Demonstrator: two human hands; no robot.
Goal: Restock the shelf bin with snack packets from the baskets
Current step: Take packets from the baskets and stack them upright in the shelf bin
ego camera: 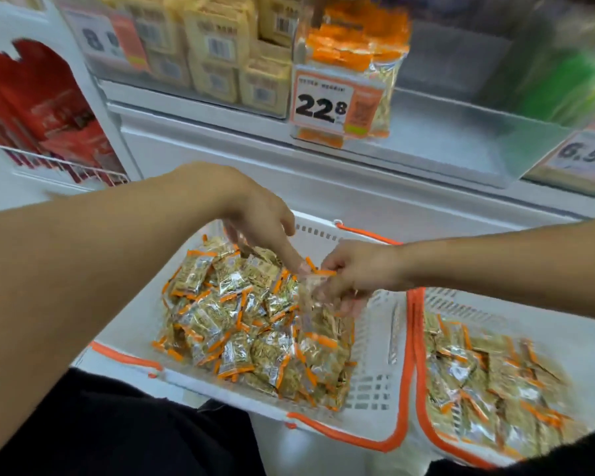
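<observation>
- Snack packets (241, 324), gold with orange ends, lie heaped in the white basket (375, 383) with orange trim that sits near us, left of centre.
- Our right hand (358, 273) reaches in from the right over the far right part of that heap; its fingers are curled round a clear, blurred packet (311, 293), pinching it at its top edge.
- Our left hand (261, 218) comes in from the left, above the far side of the heap, fingers pointing down and loosely spread; one fingertip is at the orange top of the held packet. We cannot tell whether it grips anything.
- A second basket (423, 372), same white and orange, stands touching the first on its right and holds more of the same packets (488, 383).
- Farther back, on the shelf, a clear bin (461, 139) holds a few orange-topped packets (354, 46) behind a price tag (335, 104) reading 22.8.
- Left of that bin, pale yellow packs (220, 53) stand in rows.
- At far left, red packs (45, 108) sit in a wire rack (66, 166).
- A second tag (581, 156), reading 6.5, shows at far right.
</observation>
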